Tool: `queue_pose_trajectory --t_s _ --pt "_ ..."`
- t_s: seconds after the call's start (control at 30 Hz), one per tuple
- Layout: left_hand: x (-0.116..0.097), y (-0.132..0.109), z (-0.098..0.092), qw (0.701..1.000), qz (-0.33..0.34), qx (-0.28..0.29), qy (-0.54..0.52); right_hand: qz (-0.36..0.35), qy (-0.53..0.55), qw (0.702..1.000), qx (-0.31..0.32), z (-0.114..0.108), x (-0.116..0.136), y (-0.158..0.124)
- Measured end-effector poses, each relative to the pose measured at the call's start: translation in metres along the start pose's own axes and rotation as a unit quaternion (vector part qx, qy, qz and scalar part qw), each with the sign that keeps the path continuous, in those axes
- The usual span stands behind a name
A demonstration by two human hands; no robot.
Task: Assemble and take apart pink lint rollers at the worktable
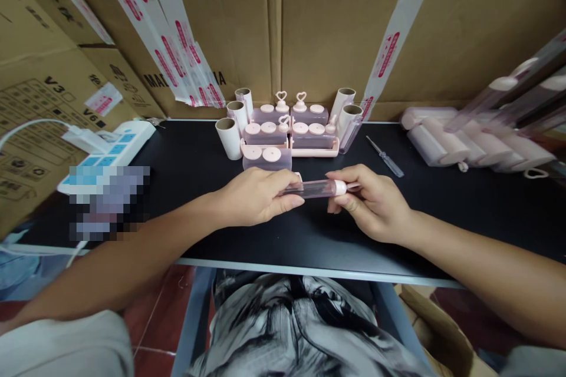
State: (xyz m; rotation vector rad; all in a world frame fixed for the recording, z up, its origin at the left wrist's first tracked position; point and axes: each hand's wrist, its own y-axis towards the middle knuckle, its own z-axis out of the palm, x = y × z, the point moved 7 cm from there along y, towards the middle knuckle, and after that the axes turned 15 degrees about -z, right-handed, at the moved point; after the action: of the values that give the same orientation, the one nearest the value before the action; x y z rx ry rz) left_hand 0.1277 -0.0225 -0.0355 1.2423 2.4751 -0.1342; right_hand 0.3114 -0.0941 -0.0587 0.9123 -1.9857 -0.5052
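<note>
Between my two hands a clear pinkish plastic tube [316,189] lies level above the black table. My left hand [260,195] is closed round its left end, hiding that end. With thumb and fingers my right hand [369,203] pinches the pale pink cap [340,187] and the thin handle sticking out of it. The cap sits at the tube's right end; how tightly it is seated I cannot tell. Just behind my left hand stands a pink box-like holder [267,156] with round lids.
Behind are several pink holders with heart-topped handles [301,100] and white cardboard tubes [229,136]. A screwdriver [385,157] lies to the right, near more pink parts [477,140]. At left are a power strip [108,156] and a blurred-out item [110,203]. Cardboard walls the back.
</note>
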Motion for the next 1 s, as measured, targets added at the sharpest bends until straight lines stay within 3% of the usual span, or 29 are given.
queue_pose_trajectory --t_s 0.13,0.33,0.47,0.6,0.77,0.87,1.0 --pt "-0.001 0.000 0.004 0.999 0.014 0.016 0.025 0.020 0.015 1.000 0.015 0.003 0.000 -0.001" --pt "-0.004 -0.003 0.005 0.997 0.052 0.025 0.054 -0.008 0.051 0.997 0.062 0.009 0.011 0.007" --pt "-0.005 -0.003 0.007 0.997 0.038 0.016 0.073 -0.004 0.042 0.997 0.064 0.009 0.009 0.005" --pt "-0.009 -0.002 0.007 0.997 0.005 -0.016 0.081 -0.009 -0.006 0.997 0.070 -0.004 0.014 0.016" --pt "-0.023 -0.002 0.014 0.997 0.001 -0.026 0.074 -0.055 -0.113 0.976 0.176 -0.017 0.026 0.032" --pt "-0.029 -0.005 0.015 0.999 -0.004 -0.024 0.036 -0.052 -0.107 0.967 0.225 -0.021 0.019 0.029" --pt "-0.014 -0.005 -0.009 0.993 -0.066 -0.096 -0.032 -0.014 -0.120 0.975 0.189 -0.044 -0.014 0.025"
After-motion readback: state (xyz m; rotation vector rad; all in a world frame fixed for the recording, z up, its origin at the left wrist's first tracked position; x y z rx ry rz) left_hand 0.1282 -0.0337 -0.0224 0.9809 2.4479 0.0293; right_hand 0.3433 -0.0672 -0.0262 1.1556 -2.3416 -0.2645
